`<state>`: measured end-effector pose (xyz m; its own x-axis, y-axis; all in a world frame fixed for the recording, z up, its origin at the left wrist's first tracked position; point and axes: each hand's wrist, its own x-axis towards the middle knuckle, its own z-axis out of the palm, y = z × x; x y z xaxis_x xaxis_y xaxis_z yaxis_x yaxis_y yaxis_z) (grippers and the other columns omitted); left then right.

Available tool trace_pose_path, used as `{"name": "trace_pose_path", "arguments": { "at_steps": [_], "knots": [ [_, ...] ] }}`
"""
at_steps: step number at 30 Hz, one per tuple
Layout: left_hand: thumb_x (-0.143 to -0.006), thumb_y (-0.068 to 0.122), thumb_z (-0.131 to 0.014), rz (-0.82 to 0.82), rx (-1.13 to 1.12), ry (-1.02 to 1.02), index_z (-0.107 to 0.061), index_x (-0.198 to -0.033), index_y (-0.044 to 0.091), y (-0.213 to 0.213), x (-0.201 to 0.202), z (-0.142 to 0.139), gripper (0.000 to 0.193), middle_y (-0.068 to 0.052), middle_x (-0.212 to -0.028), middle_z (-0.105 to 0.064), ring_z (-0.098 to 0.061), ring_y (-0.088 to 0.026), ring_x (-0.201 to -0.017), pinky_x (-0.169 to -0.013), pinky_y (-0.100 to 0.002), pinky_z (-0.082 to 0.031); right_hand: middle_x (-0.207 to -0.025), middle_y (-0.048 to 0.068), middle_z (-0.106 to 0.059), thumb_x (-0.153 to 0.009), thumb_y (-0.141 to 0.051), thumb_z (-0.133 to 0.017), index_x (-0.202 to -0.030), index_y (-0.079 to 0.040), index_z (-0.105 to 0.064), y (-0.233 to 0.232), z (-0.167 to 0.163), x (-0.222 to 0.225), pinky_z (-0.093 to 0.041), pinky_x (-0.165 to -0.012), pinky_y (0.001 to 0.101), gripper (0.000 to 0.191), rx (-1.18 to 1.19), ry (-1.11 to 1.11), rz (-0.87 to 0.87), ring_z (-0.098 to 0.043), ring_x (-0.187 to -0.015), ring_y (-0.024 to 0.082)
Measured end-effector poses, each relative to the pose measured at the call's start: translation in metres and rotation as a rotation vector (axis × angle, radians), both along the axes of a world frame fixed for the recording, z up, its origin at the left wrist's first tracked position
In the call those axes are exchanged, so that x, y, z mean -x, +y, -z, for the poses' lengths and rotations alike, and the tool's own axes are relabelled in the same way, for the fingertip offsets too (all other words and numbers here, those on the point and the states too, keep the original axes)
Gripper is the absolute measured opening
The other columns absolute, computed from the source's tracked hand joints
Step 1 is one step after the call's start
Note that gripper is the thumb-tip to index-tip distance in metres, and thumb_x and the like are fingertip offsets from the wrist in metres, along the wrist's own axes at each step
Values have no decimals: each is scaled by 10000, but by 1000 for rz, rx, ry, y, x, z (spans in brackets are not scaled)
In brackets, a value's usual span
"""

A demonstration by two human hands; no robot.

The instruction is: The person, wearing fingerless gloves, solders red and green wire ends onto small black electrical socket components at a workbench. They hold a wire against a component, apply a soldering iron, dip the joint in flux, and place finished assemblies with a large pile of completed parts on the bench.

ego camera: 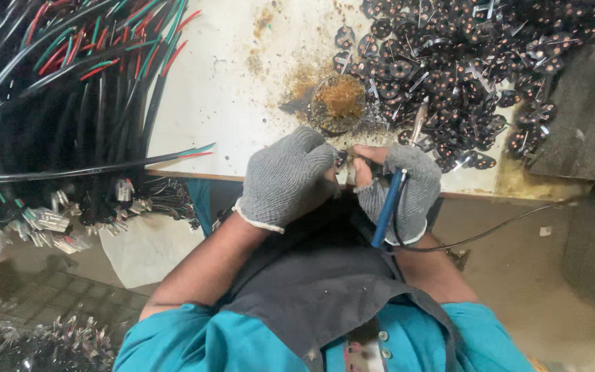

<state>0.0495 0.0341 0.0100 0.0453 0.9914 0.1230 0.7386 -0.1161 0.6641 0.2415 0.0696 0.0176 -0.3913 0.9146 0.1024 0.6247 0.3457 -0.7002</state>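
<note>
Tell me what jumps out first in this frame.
Two grey-gloved hands meet at the table's front edge: the left hand pinches a small dark part, and the right hand holds a blue-handled soldering iron beside it. Behind them lies a heap of small black round parts. A bundle of black cables with red and green wires fills the upper left.

Both gloved hands, left [285, 178] and right [402, 187], meet, fingers seemingly pinched.
</note>
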Motion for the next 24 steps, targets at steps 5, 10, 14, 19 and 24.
{"name": "trace_pose_path", "arguments": {
  "at_steps": [5,10,14,19,24],
  "knots": [
    [-780,192,-741,-1,2,26,-658,-770,132,1,-1,0,103,-83,-835,-622,-655,-306,-721,-591,-441,-520,-945,103,-757,-868,-94,-805,-1061,-108,-791,0,3,4,-571,-799,375,194,-17,-39,4,-742,-862,285],
    [-786,194,-737,14,0,16,-657,-792,131,0,-1,1,102,-75,-850,-623,-664,-303,-742,-599,-438,-524,-971,103,-760,-880,-85,-800,-1075,-103,-780,-2,4,4,-575,-818,372,198,-33,-10,-8,-741,-890,286],
    [-787,192,-735,-1,-17,-8,-662,-804,137,1,0,0,93,-75,-858,-624,-659,-300,-735,-599,-432,-525,-909,112,-749,-847,-88,-824,-1049,-91,-792,-2,8,3,-549,-774,378,205,-70,-62,-25,-713,-826,299],
    [-777,231,-767,18,-15,0,-643,-764,129,1,0,1,160,-85,-836,-618,-655,-307,-725,-587,-440,-519,-958,112,-753,-934,-69,-792,-1082,-76,-770,-6,14,5,-553,-799,359,150,-219,-5,-54,-720,-864,281],
    [-794,210,-776,17,-1,14,-651,-796,130,-2,0,4,148,-79,-883,-638,-667,-305,-771,-628,-434,-533,-859,108,-720,-945,-98,-788,-1077,-47,-778,-4,12,3,-520,-737,362,143,-224,5,4,-689,-777,264]
  ]
}}
